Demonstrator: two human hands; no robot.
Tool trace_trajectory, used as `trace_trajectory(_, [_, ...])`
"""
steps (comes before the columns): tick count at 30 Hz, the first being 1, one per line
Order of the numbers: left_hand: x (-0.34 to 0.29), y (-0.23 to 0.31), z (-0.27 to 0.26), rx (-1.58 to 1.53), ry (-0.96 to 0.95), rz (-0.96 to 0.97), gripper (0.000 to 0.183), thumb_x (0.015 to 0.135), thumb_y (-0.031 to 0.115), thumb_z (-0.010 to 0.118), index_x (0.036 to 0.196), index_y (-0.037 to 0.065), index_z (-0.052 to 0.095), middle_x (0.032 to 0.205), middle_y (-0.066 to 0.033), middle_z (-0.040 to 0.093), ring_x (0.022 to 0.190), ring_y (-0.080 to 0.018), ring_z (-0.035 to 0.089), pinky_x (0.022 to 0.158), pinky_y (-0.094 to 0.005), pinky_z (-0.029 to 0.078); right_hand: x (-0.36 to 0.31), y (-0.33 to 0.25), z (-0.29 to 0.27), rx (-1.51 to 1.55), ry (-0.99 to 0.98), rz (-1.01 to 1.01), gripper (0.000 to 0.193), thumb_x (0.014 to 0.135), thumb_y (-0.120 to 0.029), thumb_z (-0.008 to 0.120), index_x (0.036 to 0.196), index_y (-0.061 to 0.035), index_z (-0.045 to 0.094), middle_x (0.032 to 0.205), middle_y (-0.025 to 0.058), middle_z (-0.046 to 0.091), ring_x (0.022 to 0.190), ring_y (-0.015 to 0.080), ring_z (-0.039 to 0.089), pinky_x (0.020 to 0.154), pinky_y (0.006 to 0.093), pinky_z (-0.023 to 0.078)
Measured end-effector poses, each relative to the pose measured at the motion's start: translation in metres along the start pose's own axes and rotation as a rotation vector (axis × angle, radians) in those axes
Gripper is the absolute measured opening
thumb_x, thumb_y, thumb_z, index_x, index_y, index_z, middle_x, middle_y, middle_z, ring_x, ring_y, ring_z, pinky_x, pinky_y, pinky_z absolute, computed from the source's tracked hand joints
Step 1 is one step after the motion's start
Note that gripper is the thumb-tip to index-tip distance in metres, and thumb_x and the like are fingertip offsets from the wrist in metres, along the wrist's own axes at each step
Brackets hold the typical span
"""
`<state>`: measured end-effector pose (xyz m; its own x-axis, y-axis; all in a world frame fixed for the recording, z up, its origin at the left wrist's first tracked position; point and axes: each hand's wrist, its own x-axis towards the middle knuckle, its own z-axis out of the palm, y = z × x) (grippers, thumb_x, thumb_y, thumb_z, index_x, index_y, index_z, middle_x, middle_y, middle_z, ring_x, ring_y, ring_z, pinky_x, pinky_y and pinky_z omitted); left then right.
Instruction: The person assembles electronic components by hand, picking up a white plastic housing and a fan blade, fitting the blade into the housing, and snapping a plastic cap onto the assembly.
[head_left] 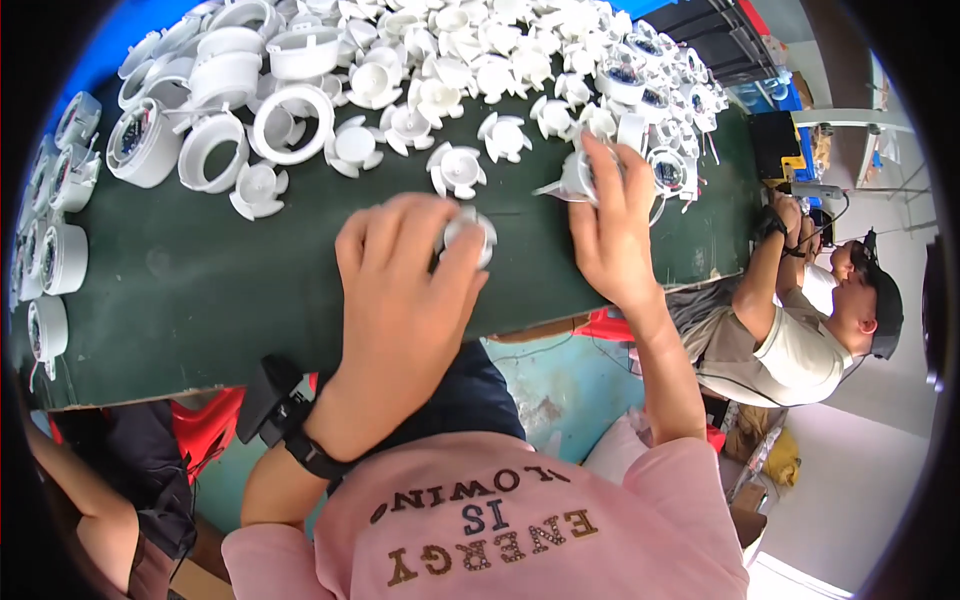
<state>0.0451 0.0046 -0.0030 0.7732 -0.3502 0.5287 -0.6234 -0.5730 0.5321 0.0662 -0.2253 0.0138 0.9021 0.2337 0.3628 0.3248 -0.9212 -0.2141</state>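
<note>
My left hand (395, 270), slightly blurred, reaches over the near part of the dark green table. Its thumb and fingers close round a small white fan wheel (484, 240), partly hidden by the fingers. To the right, my right hand (615, 225) grips a white round housing (577, 180) between thumb and fingers. The fingers cover much of that housing, and a thin pointed bit sticks out at its left. A loose fan wheel (457, 170) lies just beyond my left hand. Beside my right fingers sits a motor unit with a dark circuit board (668, 172).
A heap of white fan wheels (440, 90) spreads along the far side. White ring housings (215, 150) stand at the far left, and finished-looking round units (62, 258) line the left edge. Motor units (650, 75) pile up at far right. Other people (800, 340) sit nearby.
</note>
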Motion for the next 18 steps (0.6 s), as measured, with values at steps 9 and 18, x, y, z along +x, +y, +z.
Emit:
trace_trajectory(9, [-0.018, 0.024, -0.035, -0.656, 0.010, -0.317, 0.058, 0.078, 0.009, 0.070, 0.128, -0.001, 0.044, 0.121, -0.0192, 0.047, 0.099, -0.0271, 0.052, 0.078, -0.0332, 0.045, 0.004, -0.032, -0.011, 0.626, 0.067, 0.193, 0.043, 0.096, -0.020, 0.046, 0.132, 0.0039, 0.044, 0.120, 0.0185, 0.052, 0.111, 0.0284, 0.052, 0.096, 0.0369, 0.039])
trace_trajectory(18, [-0.035, 0.007, -0.081, -1.503, 0.124, -0.743, 0.050, 0.095, 0.016, 0.053, 0.139, -0.001, 0.037, 0.110, -0.0090, 0.058, 0.096, -0.0144, 0.060, 0.083, -0.0285, 0.050, 0.034, -0.131, -0.009, 0.766, -0.235, -0.316, 0.035, 0.097, -0.027, 0.047, 0.112, 0.0028, 0.057, 0.113, 0.0173, 0.056, 0.097, 0.0271, 0.056, 0.088, 0.0362, 0.043])
